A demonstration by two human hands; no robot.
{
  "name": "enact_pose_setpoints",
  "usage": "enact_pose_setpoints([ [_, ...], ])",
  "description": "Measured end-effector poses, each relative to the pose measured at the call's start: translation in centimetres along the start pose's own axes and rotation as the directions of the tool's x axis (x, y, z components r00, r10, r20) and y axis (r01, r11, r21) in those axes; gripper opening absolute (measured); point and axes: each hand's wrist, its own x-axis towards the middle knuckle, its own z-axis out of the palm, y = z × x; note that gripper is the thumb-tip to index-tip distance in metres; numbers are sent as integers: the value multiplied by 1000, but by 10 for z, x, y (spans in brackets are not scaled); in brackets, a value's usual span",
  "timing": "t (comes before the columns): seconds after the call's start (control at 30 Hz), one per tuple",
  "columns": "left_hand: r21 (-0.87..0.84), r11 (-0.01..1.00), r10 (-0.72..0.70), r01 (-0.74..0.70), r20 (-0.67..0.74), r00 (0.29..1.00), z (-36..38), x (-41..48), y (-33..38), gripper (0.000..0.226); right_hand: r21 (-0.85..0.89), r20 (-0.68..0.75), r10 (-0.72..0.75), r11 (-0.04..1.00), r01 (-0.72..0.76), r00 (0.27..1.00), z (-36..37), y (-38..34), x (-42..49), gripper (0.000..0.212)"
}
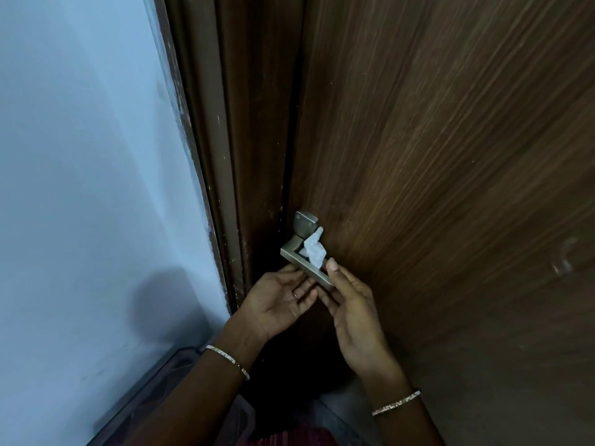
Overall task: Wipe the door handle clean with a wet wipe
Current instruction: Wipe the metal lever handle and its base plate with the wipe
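Above right hand (pixel 354 304) — wet wipe (pixel 314 249), on handle (pixel 299 262)

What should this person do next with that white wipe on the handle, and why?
Probably pinch the wet wipe with the right hand and drag it along the door handle. The wipe sits bunched near the lever's bend, and the bar toward its free end shows bare metal. The left hand is open under the lever.
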Motion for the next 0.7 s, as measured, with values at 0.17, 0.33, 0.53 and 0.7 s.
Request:
enact_pose_setpoints([
  [0.17, -9, 1000, -11, 11, 8, 1000, -1, -7, 11, 18, -54, 40, 23, 998, -21, 999, 6, -17, 6, 37],
  [0.33, 62, 996, 59, -58, -18, 998, 0, -10, 11, 28, -241, -14, -2, 970, -2, 1000, 21, -33, 6, 30],
  [0.53, 210, 969, 162, -132, -132, 978, -1, -6, 6, 16, -540, -22, -295, 807, 237, 955, 27, -37, 10, 33],
  [0.7, 384, 905, 261, -184, -157, 953, -2, -12, 8, 20, -448, -91, 28, 892, -66, 995, 24, -17, 11, 32],
])
